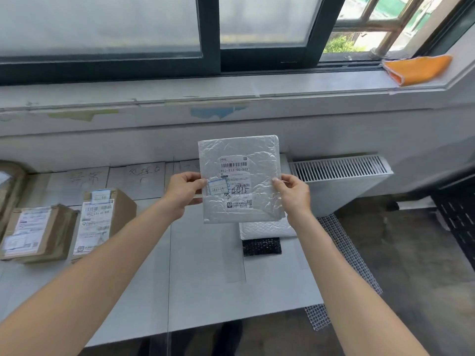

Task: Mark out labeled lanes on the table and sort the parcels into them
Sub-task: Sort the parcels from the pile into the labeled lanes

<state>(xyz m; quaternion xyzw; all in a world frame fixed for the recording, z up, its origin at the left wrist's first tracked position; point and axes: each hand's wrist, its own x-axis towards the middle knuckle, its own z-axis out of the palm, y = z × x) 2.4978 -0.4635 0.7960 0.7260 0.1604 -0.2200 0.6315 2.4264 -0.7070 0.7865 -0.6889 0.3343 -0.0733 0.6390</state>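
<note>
Pinching opposite side edges, left hand and right hand hold a silver mailer upright above the table.

Table: cardboard box at left, taller box just right of it; label cards along rear edge; bubble mailer at right, bubble pouch directly before it. Padded mailer above these, between left hand and right hand. Radiator behind, right.

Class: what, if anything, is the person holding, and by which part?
A silver padded envelope, held upright. The left hand pinches its left edge and the right hand its right edge, both near mid-height.
</note>
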